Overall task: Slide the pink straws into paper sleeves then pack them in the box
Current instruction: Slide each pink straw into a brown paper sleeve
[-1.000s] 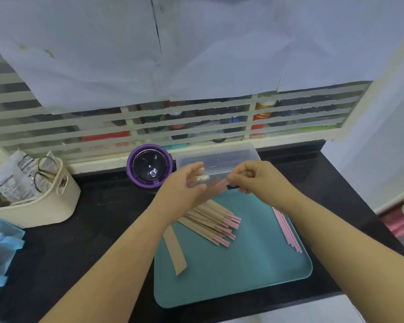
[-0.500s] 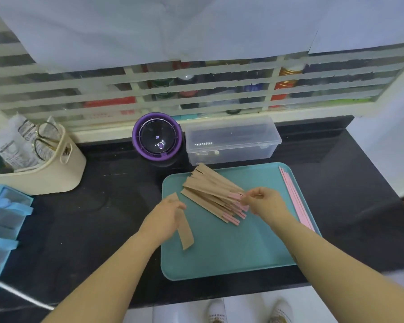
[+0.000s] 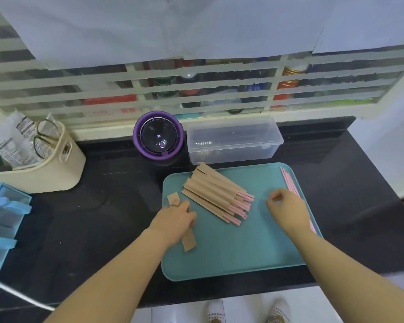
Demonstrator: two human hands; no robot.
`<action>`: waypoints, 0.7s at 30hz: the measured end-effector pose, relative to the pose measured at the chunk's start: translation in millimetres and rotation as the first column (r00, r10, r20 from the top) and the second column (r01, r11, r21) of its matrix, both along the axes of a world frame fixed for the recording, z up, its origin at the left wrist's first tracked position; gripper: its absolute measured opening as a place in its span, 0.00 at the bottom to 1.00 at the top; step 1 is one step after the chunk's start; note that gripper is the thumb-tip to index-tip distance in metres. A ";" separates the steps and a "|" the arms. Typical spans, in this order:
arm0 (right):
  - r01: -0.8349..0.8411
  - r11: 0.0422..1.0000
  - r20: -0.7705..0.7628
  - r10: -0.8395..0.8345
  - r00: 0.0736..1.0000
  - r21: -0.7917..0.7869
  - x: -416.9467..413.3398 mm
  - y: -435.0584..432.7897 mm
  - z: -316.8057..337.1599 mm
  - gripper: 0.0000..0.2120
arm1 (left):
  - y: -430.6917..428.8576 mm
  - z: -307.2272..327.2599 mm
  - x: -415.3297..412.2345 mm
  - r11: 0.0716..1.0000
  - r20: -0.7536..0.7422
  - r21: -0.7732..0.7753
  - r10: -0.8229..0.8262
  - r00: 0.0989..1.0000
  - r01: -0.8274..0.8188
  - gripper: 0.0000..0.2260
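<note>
Glossy black counter (image 3: pixel 103 206), teal tray (image 3: pixel 231 257): your left hand (image 3: pixel 175 220) presses one flat paper sleeve (image 3: pixel 189 242); right hand (image 3: pixel 288 209) loosely curled, empty.

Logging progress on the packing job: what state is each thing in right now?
clear plastic box, lid shut, behind the tray.
sleeved straws, piled on the teal tray, pink ends poking out.
bare pink straws, unsleeved, along the tray's right edge.
empty paper sleeve, lying partly under the left hand.
right hand, loosely curled, holding nothing.
purple device, display lit.
</note>
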State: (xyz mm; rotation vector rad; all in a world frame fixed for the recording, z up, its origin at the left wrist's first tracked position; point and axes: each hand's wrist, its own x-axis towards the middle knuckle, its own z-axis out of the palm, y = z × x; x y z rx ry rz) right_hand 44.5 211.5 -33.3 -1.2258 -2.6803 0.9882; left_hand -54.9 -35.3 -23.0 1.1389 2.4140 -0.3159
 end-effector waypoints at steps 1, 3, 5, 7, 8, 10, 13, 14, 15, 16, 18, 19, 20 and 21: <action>0.020 0.998 0.039 -0.022 0.999 0.062 5.1 5.8 -1.9 0.10 | 1.0 -0.4 -0.4 1.000 -0.013 -0.002 -0.023 1.000 0.023 0.12; 0.001 0.986 0.187 -0.033 0.982 0.166 16.5 15.7 -5.2 0.19 | 3.3 -1.1 -1.5 0.999 -0.030 -0.005 -0.051 0.998 0.051 0.12; -0.057 0.974 0.300 -0.012 0.954 0.220 24.1 20.1 -8.6 0.23 | 6.2 -2.0 -2.6 0.997 -0.045 -0.019 -0.069 0.997 0.068 0.13; -0.084 0.968 0.319 0.004 0.948 0.236 26.4 19.4 -11.0 0.24 | 9.4 -2.7 -3.1 0.993 -0.064 -0.057 -0.105 0.992 0.101 0.13; -0.082 0.969 0.312 0.006 0.950 0.232 25.9 18.1 -11.1 0.23 | 10.6 -3.5 -3.2 0.990 -0.073 -0.077 -0.124 0.990 0.118 0.13; -0.082 0.972 0.299 0.012 0.954 0.222 24.2 16.3 -11.0 0.21 | 12.0 -4.5 -3.2 0.984 -0.085 -0.105 -0.154 0.984 0.145 0.13; -0.088 0.974 0.299 0.023 0.954 0.208 22.0 16.5 -10.4 0.19 | 12.4 -3.4 -2.6 0.976 -0.099 -0.122 -0.190 0.977 0.178 0.11; -0.091 0.975 0.300 0.026 0.954 0.203 21.4 16.8 -9.5 0.18 | 12.4 -3.0 -2.3 0.974 -0.100 -0.123 -0.202 0.974 0.189 0.11; -0.090 0.976 0.300 0.027 0.954 0.199 21.1 17.0 -9.0 0.17 | 12.3 -3.0 -2.0 0.973 -0.098 -0.120 -0.211 0.972 0.199 0.11; -0.087 0.977 0.303 0.025 0.953 0.194 20.8 17.1 -8.5 0.15 | 12.0 -3.7 -1.8 0.972 -0.093 -0.114 -0.218 0.972 0.207 0.12; -0.102 0.975 0.347 0.028 0.937 0.197 20.5 17.9 -8.4 0.10 | 11.2 -5.0 -1.8 0.970 -0.083 -0.110 -0.226 0.971 0.217 0.14; -0.121 0.972 0.384 0.034 0.923 0.203 20.3 18.8 -8.8 0.08 | 10.6 -5.3 -1.9 0.968 -0.082 -0.116 -0.233 0.969 0.222 0.14; -0.140 0.968 0.418 0.041 0.907 0.208 19.8 19.7 -9.2 0.07 | 10.3 -6.0 -2.1 0.965 -0.081 -0.128 -0.241 0.967 0.229 0.15; -0.155 0.965 0.450 0.045 0.892 0.210 19.0 20.2 -8.6 0.07 | 10.5 -6.6 -1.9 0.959 -0.081 -0.145 -0.256 0.963 0.243 0.15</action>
